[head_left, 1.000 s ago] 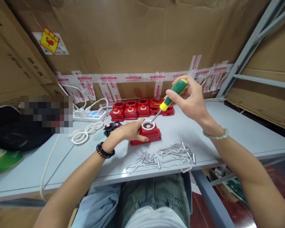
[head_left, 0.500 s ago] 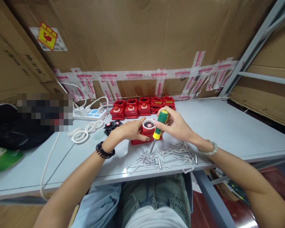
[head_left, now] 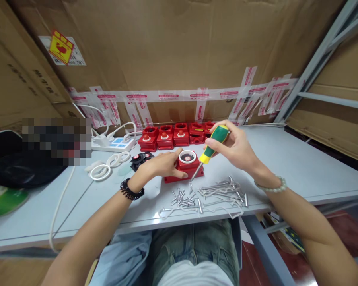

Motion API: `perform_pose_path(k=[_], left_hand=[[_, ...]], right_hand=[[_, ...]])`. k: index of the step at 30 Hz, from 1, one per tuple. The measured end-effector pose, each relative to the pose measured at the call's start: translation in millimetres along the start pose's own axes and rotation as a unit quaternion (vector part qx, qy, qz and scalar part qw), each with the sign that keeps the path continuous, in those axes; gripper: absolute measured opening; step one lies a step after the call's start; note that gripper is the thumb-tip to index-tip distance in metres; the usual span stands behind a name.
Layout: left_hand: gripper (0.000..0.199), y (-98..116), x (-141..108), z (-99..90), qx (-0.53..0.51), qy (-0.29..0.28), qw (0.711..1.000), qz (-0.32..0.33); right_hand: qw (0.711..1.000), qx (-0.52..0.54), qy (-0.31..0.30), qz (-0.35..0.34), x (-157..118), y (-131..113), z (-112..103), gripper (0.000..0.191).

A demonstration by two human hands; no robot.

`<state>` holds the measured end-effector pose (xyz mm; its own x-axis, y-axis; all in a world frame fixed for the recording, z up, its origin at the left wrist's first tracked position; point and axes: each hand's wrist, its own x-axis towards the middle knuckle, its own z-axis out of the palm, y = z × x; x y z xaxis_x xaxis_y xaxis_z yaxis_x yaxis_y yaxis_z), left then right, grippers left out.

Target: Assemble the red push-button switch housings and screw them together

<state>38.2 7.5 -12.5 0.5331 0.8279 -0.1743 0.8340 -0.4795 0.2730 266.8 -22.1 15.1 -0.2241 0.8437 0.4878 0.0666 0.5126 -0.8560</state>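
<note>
Screw pickup, apparently, near red housing.
Right hand grips screwdriver, left hand grips housing; next move calls for steady tip alignment.

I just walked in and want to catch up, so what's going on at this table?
The left hand rests on a red box with a white ring on top. The right hand holds a green and yellow screwdriver, its tip pointing down near loose screws. More red boxes stand in a row behind, and loose white rings lie off to the left.
</note>
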Motion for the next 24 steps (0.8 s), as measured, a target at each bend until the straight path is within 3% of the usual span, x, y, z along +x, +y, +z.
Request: perform_pose_path(k=[7, 24], left_hand=[[0.072, 0.3, 0.6, 0.1, -0.012, -0.002, 1.0, -0.003], [0.077, 0.1, 1.5, 0.7, -0.017, 0.003, 1.0, -0.005]], right_hand=[[0.993, -0.039, 0.107, -0.038, 8.2, -6.2, -21.5, 0.037], [0.989, -0.073, 0.124, -0.032, 14.6, 10.4, -27.8, 0.041]])
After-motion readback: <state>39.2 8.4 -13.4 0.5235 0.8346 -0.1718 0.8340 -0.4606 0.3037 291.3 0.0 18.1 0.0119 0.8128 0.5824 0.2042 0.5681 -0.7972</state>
